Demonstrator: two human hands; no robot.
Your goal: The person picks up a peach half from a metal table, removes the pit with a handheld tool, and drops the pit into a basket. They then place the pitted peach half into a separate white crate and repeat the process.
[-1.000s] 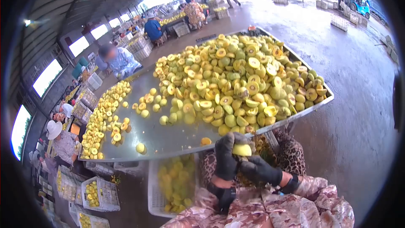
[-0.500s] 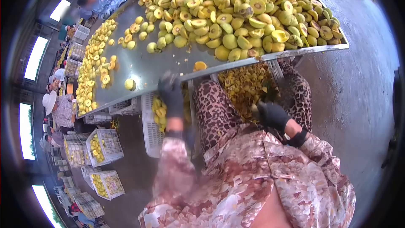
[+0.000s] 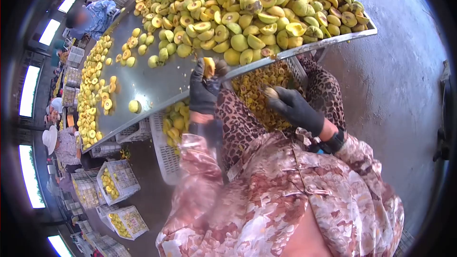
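My left hand (image 3: 204, 93), in a dark glove, grips a yellow fruit half (image 3: 209, 67) at the near edge of the metal table (image 3: 162, 81). In my right hand (image 3: 297, 109), also dark-gloved, is a small pale thing (image 3: 271, 93) that I cannot make out, held between the fingers above a basket (image 3: 297, 70) of fruit scraps (image 3: 252, 85). This basket stands between my knees. A large heap of cut green-yellow fruit (image 3: 238, 19) covers the far side of the table. One fruit half (image 3: 134, 106) lies apart near the table's left part.
A white crate (image 3: 166, 162) with fruit stands under the table edge, left of my knee. More fruit crates (image 3: 117, 181) are on the floor at the left. A person in blue (image 3: 97, 16) is at the table's far left; a person in a white hat (image 3: 66, 145) is farther left.
My left hand has moved up to the table edge and now holds the fruit half that lay there. My right hand has shifted up and left over the scraps. The view has turned slightly.
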